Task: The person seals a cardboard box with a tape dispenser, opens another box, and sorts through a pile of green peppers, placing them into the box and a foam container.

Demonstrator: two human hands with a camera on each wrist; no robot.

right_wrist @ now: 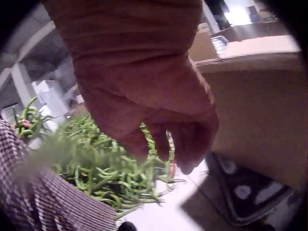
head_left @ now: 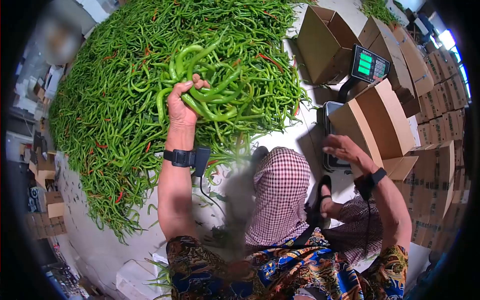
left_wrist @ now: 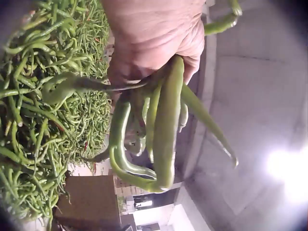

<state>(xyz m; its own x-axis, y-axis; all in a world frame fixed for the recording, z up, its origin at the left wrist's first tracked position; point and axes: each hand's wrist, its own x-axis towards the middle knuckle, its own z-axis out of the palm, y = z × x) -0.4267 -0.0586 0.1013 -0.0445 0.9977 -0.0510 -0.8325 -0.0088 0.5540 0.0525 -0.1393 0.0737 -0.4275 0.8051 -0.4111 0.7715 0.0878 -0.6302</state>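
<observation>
My left hand (head_left: pixel 182 106) grips a bunch of long green chili peppers (left_wrist: pixel 166 127), held up over the near right part of a big pile of chili peppers (head_left: pixel 115 85). In the left wrist view the curved peppers stick out past the fingers in several directions. My right hand (head_left: pixel 345 149) is in the air beside an open cardboard box (head_left: pixel 385 117), nothing in its grasp. From the right wrist its fingers (right_wrist: pixel 190 149) hang loosely bent. The box stands on a weighing scale (right_wrist: pixel 248 195), whose lit green display (head_left: pixel 367 67) rises behind it.
More open cardboard boxes (head_left: pixel 325 45) stand behind the scale, with stacked cartons (head_left: pixel 440 117) along the right. Red peppers (head_left: pixel 119 197) dot the pile. A knee in checked cloth (head_left: pixel 282 185) is between my arms. A white container (head_left: pixel 137 280) lies at the lower left.
</observation>
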